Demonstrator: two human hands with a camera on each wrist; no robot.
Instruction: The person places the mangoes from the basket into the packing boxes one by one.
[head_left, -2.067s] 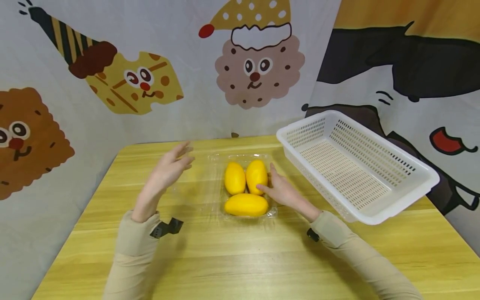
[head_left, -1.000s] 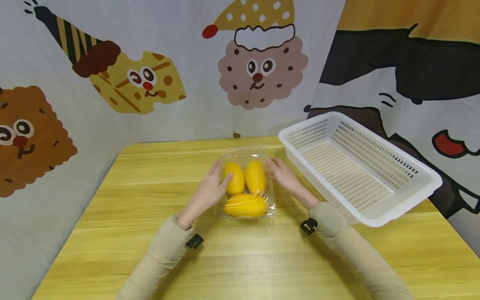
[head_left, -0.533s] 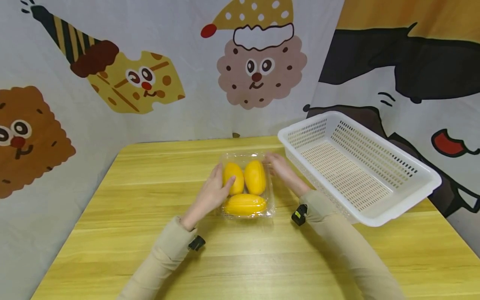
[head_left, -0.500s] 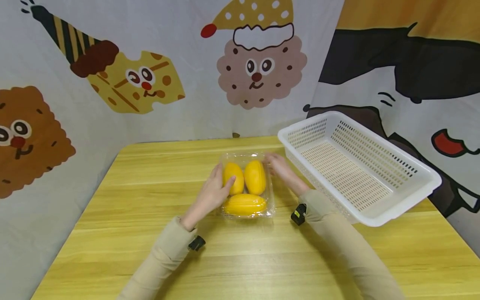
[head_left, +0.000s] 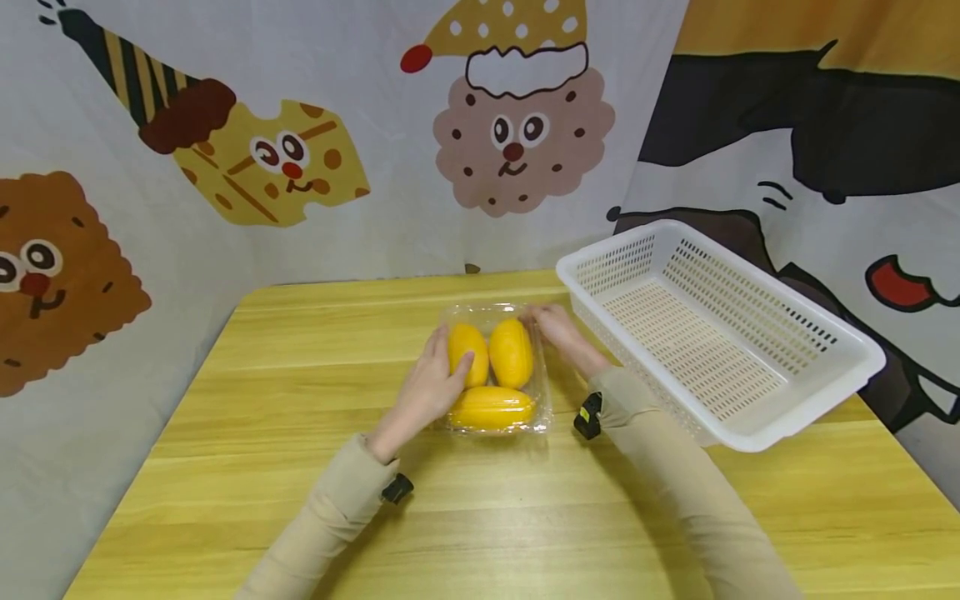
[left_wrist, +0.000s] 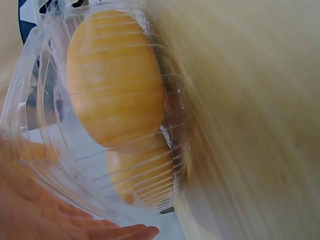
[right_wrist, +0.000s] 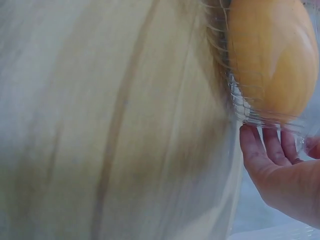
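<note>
A clear plastic clamshell container (head_left: 543,408) with its lid down sits mid-table, holding three yellow mangoes (head_left: 512,354). Along its left side lies my left hand (head_left: 426,385), fingers straight against the wall and thumb over the lid. In the left wrist view, those fingers (left_wrist: 117,232) reach past the ribbed wall. My right hand (head_left: 558,332) is at the far right corner and pinches the rim. The right wrist view has its fingertips (right_wrist: 250,134) at the container's end, below a mango (right_wrist: 272,60), and the thumb up at the rim.
A white perforated plastic basket (head_left: 806,392) stands right of the container, close beyond my right hand. The wooden table (head_left: 480,525) extends in front, and a cartoon-printed cloth (head_left: 390,242) hangs behind it.
My left hand has come from the left onto the container, and the lid has come down over the mangoes. My right hand has slid from the right side up to the far right corner.
</note>
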